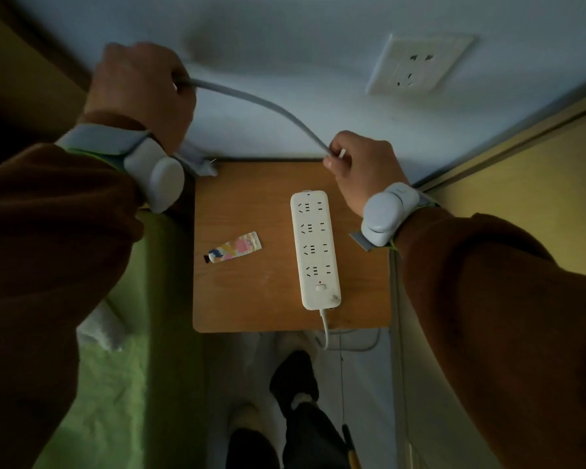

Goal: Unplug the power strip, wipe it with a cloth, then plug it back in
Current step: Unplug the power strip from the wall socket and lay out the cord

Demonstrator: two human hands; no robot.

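White power strip (316, 251) lies flat on the wooden table (247, 299), just below the right hand (359, 167). Right hand pinches its grey cable (261, 104); left hand (139, 93) fists around it farther along. Wall socket (416, 64) beyond is unoccupied.

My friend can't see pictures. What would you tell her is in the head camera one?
Two hands, left and right, hold a grey cord stretched between them above a small wooden table. A white power strip and a colourful tube lie on it; the wall socket is empty.
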